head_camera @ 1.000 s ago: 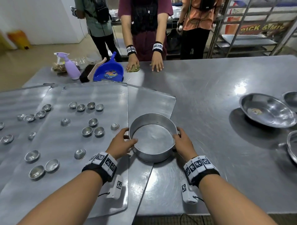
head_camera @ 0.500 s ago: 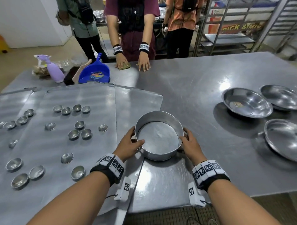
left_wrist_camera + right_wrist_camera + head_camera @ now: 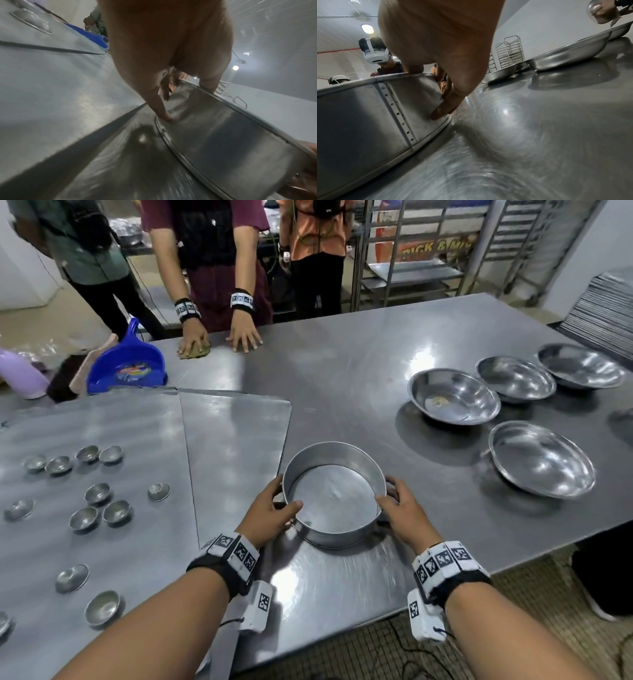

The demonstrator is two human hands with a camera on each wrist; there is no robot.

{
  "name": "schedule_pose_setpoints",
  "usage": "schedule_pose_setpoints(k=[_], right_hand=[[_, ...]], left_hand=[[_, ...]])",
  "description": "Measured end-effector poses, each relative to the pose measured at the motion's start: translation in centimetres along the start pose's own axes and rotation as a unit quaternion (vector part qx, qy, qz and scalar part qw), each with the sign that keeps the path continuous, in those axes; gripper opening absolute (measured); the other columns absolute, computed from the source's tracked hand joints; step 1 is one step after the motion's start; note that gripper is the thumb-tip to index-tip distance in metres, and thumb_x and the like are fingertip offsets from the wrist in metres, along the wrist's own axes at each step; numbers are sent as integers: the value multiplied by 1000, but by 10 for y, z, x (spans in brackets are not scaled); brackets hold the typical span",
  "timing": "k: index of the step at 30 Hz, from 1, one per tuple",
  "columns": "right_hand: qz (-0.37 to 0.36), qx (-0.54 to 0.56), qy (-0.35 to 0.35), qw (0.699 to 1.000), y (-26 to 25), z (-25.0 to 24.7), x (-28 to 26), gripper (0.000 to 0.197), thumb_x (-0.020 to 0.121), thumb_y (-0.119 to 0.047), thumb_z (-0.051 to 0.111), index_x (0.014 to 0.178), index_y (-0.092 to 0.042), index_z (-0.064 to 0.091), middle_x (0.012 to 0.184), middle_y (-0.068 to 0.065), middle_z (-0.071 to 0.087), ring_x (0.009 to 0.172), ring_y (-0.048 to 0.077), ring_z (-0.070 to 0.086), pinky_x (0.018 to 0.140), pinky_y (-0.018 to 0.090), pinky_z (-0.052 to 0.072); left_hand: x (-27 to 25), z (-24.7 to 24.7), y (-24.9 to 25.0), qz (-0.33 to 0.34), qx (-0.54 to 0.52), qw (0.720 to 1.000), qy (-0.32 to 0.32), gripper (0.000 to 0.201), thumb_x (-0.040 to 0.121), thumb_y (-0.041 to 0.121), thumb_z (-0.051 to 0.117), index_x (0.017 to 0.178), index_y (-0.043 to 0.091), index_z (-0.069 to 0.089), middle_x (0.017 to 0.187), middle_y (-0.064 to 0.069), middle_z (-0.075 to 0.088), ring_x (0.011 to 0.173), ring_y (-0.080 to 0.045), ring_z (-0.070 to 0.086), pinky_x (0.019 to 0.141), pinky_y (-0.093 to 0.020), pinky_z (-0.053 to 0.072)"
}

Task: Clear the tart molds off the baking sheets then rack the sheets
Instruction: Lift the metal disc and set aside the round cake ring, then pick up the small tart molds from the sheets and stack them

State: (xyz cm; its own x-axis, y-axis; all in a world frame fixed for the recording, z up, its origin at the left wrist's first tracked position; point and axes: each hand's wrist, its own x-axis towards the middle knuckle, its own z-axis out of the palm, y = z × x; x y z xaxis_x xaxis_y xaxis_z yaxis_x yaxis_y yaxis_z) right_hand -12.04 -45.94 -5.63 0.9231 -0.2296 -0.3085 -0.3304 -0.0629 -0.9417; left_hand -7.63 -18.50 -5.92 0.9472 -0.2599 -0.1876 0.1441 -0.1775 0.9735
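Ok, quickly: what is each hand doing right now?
Left hand: grips the left side of the round pan, thumb over the rim.
Right hand: grips the pan's right side the same way.

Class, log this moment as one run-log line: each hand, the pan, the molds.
left hand: grips round pan | right hand: grips pan | pan: empty, beside baking sheet | tart molds: on sheets

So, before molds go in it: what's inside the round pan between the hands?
Nothing visible: the head view shows the round pan's bare metal floor. The near wall hides a thin strip of that floor. The left hand and right hand grip its rim.
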Motion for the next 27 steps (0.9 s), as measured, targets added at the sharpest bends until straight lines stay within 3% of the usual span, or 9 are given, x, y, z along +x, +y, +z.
schedule_pose_setpoints(k=[2, 4, 6, 9, 11, 14, 19, 24, 27], right_hand=[[-5, -10, -11, 1000, 1, -2, 4, 40, 99, -21, 58, 136, -30, 47, 130, -8, 59, 111, 12, 63, 74, 29, 58], [-14, -11, -23, 1000, 2, -3, 11, 41, 98, -24, 59, 137, -30, 48, 134, -7, 61, 117, 15, 63, 87, 40, 59], [-16, -13, -35, 999, 3, -3, 20, 43, 98, -24, 59, 139, -30, 49, 133, -6, 63, 117, 14, 64, 94, 45, 56], [-11, 4, -51, 999, -3, 3, 27, 40, 100, -20, 57, 138, -29, 51, 127, -5, 67, 111, 15, 68, 84, 38, 59], [-11, 8, -53, 998, -5, 6, 29, 38, 101, -18, 56, 137, -27, 51, 124, -5, 68, 107, 14, 69, 78, 32, 58], [-17, -3, -52, 998, -5, 5, 30, 37, 101, -20, 56, 137, -27, 52, 126, -5, 67, 108, 14, 68, 77, 31, 57], [-37, -79, -21, 996, -15, 3, 22, 44, 98, -24, 61, 140, -23, 50, 127, -2, 64, 99, 5, 65, 78, 27, 51], [-112, -308, 105, 939, -40, 8, 18, 40, 96, -39, 57, 133, -24, 55, 133, 6, 58, 120, 27, 55, 100, 39, 44], [-183, -365, 89, 908, -62, 37, 17, 31, 95, -36, 55, 120, -21, 64, 122, 6, 64, 117, 27, 54, 98, 40, 44]], left_hand=[[2, 1, -1, -8, -16, 1000, 7, 57, 93, 7, 69, 143, 25, 48, 124, 1, 67, 86, -15, 72, 68, -27, 58], [2, 3, -2, -9, -25, 999, 21, 57, 92, 8, 69, 142, 25, 49, 124, -1, 67, 89, -14, 72, 69, -26, 58], [-1, 8, -5, -6, -31, 999, 43, 54, 92, 12, 71, 140, 28, 50, 126, 1, 66, 95, -21, 73, 72, -31, 60], [-10, 12, -11, -9, -37, 996, 78, 48, 91, 16, 71, 133, 32, 54, 115, 9, 69, 95, -37, 70, 76, -50, 62], [-13, 12, -12, -13, -36, 996, 85, 46, 90, 20, 72, 130, 34, 54, 110, 13, 70, 95, -38, 70, 78, -55, 60], [-12, 9, -10, -21, -27, 995, 89, 52, 90, 22, 74, 134, 35, 50, 114, 15, 67, 96, -27, 72, 78, -49, 62], [-10, 3, -8, -46, 17, 995, 84, 62, 87, 31, 77, 139, 36, 43, 123, 13, 60, 105, -16, 67, 65, -29, 57], [-6, -14, 1, -45, 99, 986, 126, 53, 86, 44, 74, 132, 24, 57, 119, 3, 66, 105, -17, 66, 93, -41, 56], [-16, -29, 5, -42, 137, 979, 142, 43, 88, 45, 71, 123, 21, 65, 109, 4, 69, 97, -14, 67, 88, -41, 58]])
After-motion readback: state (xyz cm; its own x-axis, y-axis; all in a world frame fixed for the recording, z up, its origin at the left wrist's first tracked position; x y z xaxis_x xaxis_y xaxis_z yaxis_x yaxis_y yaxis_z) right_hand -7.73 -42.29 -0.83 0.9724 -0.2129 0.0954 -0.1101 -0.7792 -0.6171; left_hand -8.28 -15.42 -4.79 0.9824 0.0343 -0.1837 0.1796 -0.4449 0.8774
